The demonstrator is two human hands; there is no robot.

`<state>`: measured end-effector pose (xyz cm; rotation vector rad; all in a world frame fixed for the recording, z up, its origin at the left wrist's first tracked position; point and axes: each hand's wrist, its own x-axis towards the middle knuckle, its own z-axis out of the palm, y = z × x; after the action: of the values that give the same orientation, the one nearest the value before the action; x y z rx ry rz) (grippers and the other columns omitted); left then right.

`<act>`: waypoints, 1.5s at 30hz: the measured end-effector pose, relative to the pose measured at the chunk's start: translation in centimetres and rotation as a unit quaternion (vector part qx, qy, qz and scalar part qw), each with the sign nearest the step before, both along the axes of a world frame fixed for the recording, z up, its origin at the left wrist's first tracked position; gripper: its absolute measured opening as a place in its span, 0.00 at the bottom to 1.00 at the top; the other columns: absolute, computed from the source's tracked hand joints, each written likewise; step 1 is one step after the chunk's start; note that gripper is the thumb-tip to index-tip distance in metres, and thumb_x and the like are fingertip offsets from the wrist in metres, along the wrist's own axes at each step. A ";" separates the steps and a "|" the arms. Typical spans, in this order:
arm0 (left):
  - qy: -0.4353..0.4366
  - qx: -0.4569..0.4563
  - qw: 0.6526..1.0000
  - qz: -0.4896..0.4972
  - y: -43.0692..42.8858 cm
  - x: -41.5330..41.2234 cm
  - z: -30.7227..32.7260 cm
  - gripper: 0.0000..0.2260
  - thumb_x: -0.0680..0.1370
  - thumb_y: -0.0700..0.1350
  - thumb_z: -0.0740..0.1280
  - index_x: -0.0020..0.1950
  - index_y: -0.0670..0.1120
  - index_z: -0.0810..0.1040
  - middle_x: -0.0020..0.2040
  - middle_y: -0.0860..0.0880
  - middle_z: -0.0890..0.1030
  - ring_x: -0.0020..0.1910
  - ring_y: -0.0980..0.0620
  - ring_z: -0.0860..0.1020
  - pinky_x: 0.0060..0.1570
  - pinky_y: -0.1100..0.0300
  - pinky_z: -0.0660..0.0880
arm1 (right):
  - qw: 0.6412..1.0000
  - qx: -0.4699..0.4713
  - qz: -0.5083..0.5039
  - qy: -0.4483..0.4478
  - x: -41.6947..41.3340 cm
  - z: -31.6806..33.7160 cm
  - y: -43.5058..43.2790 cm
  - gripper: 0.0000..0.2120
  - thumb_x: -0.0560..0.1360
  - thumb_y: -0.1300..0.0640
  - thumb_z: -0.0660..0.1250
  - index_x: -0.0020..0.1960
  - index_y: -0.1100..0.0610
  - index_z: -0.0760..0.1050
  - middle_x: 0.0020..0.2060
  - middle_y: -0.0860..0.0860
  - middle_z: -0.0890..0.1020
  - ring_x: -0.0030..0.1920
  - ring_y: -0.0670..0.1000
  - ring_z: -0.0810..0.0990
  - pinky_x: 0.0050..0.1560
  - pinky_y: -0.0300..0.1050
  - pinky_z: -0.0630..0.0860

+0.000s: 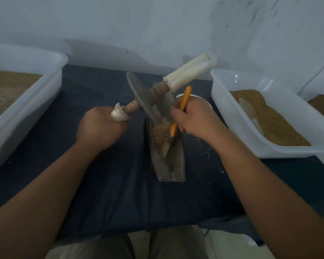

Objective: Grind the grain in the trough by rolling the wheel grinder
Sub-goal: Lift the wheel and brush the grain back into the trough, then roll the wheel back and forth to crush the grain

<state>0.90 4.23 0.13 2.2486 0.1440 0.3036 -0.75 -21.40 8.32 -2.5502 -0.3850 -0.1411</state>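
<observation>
Trough (174, 165): lying lengthwise on dark cloth (110, 174), straight ahead, between the two forearms. Holding grain (160, 129) heaped near mid-length, between the two hands, nearer the right hand than the left.

Left hand (99, 126): gripping the near, cloth-wrapped handle end of the wheel grinder (142, 96), fingers curled fully round it, left of the trough. Holding the axle tilted, with the far white-wrapped handle raised up and to the right, free of any hand. Resting the lower rim of the disc at the far edge of the grain heap, inside the trough.

Right hand (193, 116): gripping an orange-handled tool (186, 98), fingers closed round its shaft, over the trough's right wall. Pointing the lower tip down just beside the grain; contact not determinable.

Flanking the cloth: left plastic tub (26, 101) and right plastic tub (232, 118), both containing brown material, the right one also containing a pale scoop (249, 109). Lying near the right forearm: loose grains (208, 148).
</observation>
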 end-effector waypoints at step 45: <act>0.000 0.176 0.984 -0.038 -0.8 -0.8 -0.1 0.13 0.72 0.60 0.65 0.34 0.53 0.78 0.33 0.55 0.79 0.35 0.49 0.78 0.37 0.55 0.76 | 0.970 -0.236 -0.045 0.039 -6.0 -7.2 -10.8 0.39 0.78 0.73 0.65 0.83 0.47 0.64 0.81 0.52 0.67 0.81 0.55 0.64 0.79 0.48 0.60</act>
<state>0.13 3.45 0.03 2.5960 0.0024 0.3068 -6.71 -32.19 1.09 -3.0322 -0.2991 0.0243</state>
